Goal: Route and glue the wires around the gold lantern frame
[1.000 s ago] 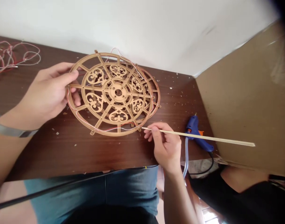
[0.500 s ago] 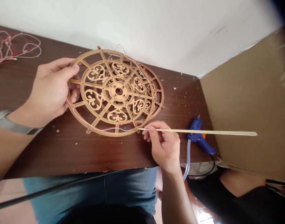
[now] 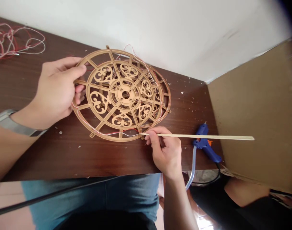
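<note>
From the head camera, the person's left hand [image 3: 56, 89] grips a round fretwork wheel [image 3: 101, 102] of thin tan wood, held over the dark worktop [image 3: 64, 159]. The thumb lies across the front near the rim, and the other fingers [image 3: 79, 89] curl behind, closed firmly on the wheel. The wheel has straight spokes, heart-shaped scrolls, a central hub with a round hole, and small tabs around its rim. A second matching ring [image 3: 166, 92] sits behind it, showing past the right edge. Thin red and white wires [image 3: 117, 134] run along the rim. I cannot tell whether the lower edge touches the worktop.

The right hand [image 3: 166, 153] pinches a long, thin wooden stick [image 3: 203, 136] between thumb and fingers, its near end just at the wheel's lower rim. Beyond that hand lies a blue glue gun [image 3: 206, 150], with a clear glue stick [image 3: 193, 169] in it. A tangle of loose wires [image 3: 14, 41] lies at the far left of the worktop, and a cardboard sheet [image 3: 253, 111] stands at the right.
</note>
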A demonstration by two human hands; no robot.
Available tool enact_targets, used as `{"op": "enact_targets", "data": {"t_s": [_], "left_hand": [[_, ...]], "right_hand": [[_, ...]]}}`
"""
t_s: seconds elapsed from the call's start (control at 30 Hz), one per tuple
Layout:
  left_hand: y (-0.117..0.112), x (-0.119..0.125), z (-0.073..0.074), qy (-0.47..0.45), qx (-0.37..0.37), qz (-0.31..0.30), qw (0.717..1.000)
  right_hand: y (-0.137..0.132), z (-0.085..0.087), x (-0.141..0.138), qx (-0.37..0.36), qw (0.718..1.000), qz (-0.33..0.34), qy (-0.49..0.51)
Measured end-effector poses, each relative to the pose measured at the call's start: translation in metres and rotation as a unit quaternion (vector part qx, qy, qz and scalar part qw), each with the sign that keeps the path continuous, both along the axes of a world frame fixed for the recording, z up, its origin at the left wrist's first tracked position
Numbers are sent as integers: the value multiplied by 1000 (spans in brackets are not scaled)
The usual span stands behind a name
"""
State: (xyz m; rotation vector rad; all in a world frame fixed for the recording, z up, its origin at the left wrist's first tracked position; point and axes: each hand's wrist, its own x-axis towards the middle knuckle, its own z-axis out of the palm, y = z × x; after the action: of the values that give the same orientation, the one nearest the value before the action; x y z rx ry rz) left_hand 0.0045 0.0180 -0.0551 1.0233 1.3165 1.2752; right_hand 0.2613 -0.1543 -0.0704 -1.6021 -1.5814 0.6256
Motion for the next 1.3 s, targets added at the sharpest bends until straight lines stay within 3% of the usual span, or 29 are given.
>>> {"op": "enact_targets", "data": {"t_s": [0.2,0.4,0.67,0.93,1.3], "left_hand": [[-1,2,3,5,-12,9,1000],[-5,6,14,27,-60,49,997],[-6,5,12,23,-42,54,997],[0,-3,-2,11,9,35,999],[-2,-1,-1,7,-2,42,999]], "right_hand": [[-2,0,0,-14,999,-8,31],[-5,3,3,24,990,-24,139],[-8,2,4,8,995,66,72],[-5,0,2,11,997,65,44],[-3,1,0,21,997,77,0]]}}
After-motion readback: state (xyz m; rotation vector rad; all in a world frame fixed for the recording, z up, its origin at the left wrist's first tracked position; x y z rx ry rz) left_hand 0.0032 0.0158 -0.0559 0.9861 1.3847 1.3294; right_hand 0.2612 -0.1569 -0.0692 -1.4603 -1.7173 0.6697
